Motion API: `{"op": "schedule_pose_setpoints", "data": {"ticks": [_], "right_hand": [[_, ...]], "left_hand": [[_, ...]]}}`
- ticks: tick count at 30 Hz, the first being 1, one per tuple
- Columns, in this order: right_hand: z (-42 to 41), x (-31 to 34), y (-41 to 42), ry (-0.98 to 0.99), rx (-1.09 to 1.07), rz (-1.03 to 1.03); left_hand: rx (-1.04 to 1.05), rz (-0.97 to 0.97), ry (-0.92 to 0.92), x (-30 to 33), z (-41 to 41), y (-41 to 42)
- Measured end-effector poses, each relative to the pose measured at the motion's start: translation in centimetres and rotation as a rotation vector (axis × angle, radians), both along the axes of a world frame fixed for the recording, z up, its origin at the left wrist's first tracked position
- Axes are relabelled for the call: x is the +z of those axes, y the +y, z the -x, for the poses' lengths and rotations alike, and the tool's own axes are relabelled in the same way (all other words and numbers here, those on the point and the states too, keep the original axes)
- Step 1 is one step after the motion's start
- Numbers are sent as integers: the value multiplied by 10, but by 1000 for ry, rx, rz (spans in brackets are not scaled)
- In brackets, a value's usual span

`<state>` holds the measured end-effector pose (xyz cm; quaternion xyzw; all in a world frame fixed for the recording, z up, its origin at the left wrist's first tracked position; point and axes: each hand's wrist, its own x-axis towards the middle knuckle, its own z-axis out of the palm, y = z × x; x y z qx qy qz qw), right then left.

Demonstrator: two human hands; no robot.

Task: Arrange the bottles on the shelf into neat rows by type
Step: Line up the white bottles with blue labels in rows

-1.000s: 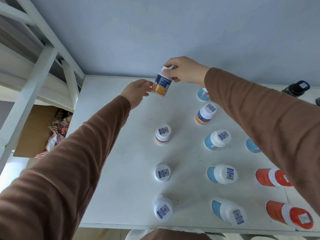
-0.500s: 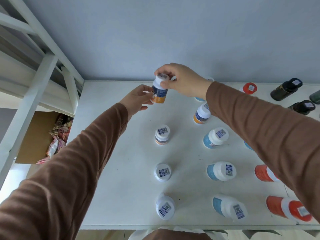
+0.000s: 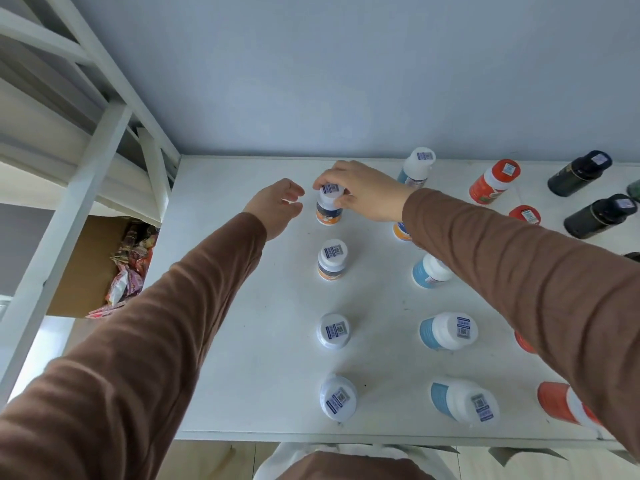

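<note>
the right hand (image 3: 360, 190) pinches the white cap of a small orange-and-navy labelled plastic bottle (image 3: 329, 210), holding it upright with its base on or just above the white shelf board (image 3: 242, 306); contact is hard to tell. the left hand (image 3: 277, 206) hovers just beside it, fingers loosely spread, holding nothing. to do this well, i judge the bottle should settle flat in line with the matching white-capped bottle (image 3: 332, 259) nearer the body and the two white caps (image 3: 333, 330) below that, evenly spaced, before the fingers let go. beyond the right sleeve stand blue-labelled bottles (image 3: 446, 330), orange-red ones (image 3: 493, 181) and dark ones (image 3: 578, 173). half a second earlier the bottle was lifted between both hands; now it is down at the column's far end.
</note>
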<state>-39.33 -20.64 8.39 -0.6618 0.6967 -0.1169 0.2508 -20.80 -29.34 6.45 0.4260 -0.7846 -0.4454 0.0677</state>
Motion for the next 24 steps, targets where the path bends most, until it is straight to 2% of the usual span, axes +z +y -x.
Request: {"op": "schedule_pose_setpoints", "data": {"ticks": [5,9,14,24], "right_hand": [[-5,15,12,-49,-18,-8],[0,49,42,-41,-126,151],[-7,73,123,1,-224,205],[-46,78,285,31,-318,278]], "left_hand": [[-23,74,-36,5,-13,9],[-97,264,-53,24,-21,26],[-229,484,3,58,-27,71],[-391,567,97,89,-47,202]]}}
